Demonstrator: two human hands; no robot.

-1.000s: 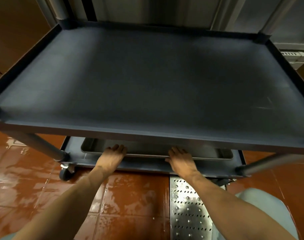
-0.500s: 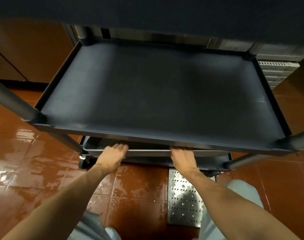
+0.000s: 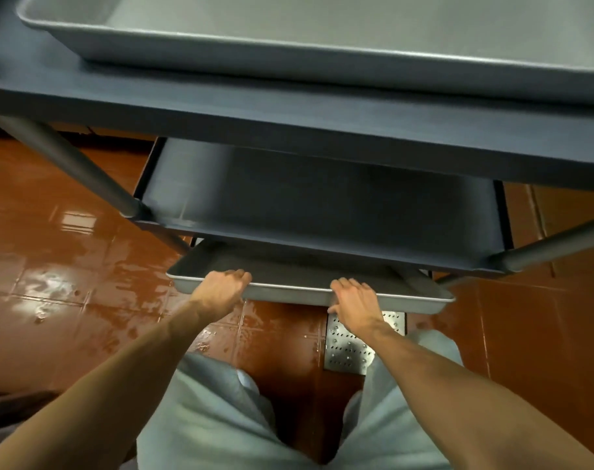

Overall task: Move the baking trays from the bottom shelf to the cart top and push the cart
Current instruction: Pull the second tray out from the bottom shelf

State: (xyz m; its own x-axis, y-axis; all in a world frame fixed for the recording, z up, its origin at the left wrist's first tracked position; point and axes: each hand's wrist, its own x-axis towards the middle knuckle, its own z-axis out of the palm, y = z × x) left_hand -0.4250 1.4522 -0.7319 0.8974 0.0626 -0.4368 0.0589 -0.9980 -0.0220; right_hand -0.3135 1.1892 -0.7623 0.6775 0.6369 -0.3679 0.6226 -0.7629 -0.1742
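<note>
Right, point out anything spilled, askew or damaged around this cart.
The red tile floor left of the cart looks wet and glossy, with patchy puddle-like reflections, so it may be slippery. The baking tray, gripped by the left hand and right hand, juts out past the bottom shelf. No damage shows.

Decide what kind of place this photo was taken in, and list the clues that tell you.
Probably a commercial kitchen or bakery: metal baking trays on a three-shelf cart, a wet red tiled floor, and a perforated metal floor drain.
</note>
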